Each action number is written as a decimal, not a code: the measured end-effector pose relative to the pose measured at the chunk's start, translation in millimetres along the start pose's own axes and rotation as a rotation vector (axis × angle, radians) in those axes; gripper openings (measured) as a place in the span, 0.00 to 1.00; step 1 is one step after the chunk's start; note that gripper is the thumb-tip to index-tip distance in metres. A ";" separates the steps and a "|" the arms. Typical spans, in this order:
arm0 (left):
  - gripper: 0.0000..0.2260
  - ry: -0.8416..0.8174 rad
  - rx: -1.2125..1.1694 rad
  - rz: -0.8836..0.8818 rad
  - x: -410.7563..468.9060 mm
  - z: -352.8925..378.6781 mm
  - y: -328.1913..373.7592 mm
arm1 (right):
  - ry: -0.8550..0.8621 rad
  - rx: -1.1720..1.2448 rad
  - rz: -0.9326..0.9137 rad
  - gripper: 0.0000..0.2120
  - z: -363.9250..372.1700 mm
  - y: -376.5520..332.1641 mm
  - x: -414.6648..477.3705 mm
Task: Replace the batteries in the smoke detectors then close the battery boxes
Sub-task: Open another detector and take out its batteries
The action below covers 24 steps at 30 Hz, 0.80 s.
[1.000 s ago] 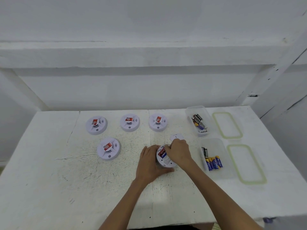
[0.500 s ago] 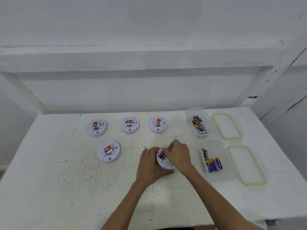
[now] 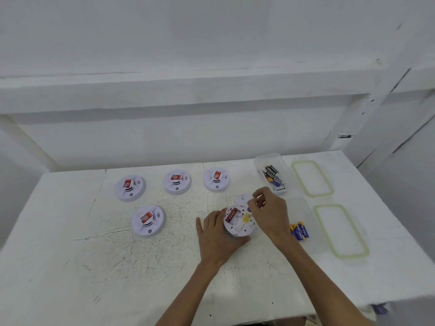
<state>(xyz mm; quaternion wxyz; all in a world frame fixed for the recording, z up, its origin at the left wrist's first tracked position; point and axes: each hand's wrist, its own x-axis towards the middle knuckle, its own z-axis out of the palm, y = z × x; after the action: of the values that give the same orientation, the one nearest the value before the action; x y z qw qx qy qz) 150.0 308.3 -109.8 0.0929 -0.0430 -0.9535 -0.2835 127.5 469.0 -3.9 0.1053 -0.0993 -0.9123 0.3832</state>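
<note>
The left hand [image 3: 217,234] is gripping the round white plastic smoke detector [image 3: 239,221] by its rim, back-side up against its palm. It is probably handling light, hard-shelled and slippery. Just beside it, the right hand [image 3: 270,212] is pinching its fingertips together; on what, I cannot tell.

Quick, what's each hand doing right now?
Left hand: holding the overturned smoke detector.
Right hand: curled over it; whether it holds anything cannot be told.
</note>
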 end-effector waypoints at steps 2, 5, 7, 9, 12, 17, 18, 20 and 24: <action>0.47 0.012 0.016 0.004 -1.7 0.1 0.2 | 0.071 0.008 0.016 0.04 -16.8 11.1 4.3; 0.48 0.013 0.005 0.017 -4.2 0.3 -1.8 | 0.133 -0.008 0.066 0.05 -38.8 33.3 7.3; 0.48 0.004 0.006 0.022 -4.7 0.9 -2.5 | 0.128 -0.066 0.111 0.03 -48.6 53.4 9.4; 0.48 -0.007 0.002 0.022 -5.1 0.1 -2.1 | 0.076 -0.157 0.146 0.03 -51.8 75.0 11.5; 0.48 -0.017 -0.003 0.021 -5.5 -0.7 -2.2 | -0.045 -0.294 0.174 0.04 -48.2 96.3 13.7; 0.48 -0.016 -0.017 0.026 -6.1 -1.1 -3.0 | -0.214 -0.399 0.189 0.10 -41.6 107.2 19.3; 0.48 -0.018 -0.020 0.025 -6.1 -1.0 -3.0 | -0.220 -0.408 0.185 0.11 -40.4 107.9 19.2; 0.48 -0.019 -0.029 0.023 -5.9 -1.5 -3.1 | -0.172 -0.400 0.171 0.11 -38.8 105.0 17.3; 0.48 -0.030 -0.056 0.011 -6.1 -0.6 -4.1 | -0.035 -0.304 0.121 0.08 -36.6 86.2 11.4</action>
<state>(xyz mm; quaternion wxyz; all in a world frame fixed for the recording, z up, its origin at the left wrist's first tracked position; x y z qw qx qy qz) 155.6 304.3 -112.7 0.0789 -0.0550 -0.9462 -0.3089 135.0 556.1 -39.6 0.0498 -0.1619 -0.9538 0.2481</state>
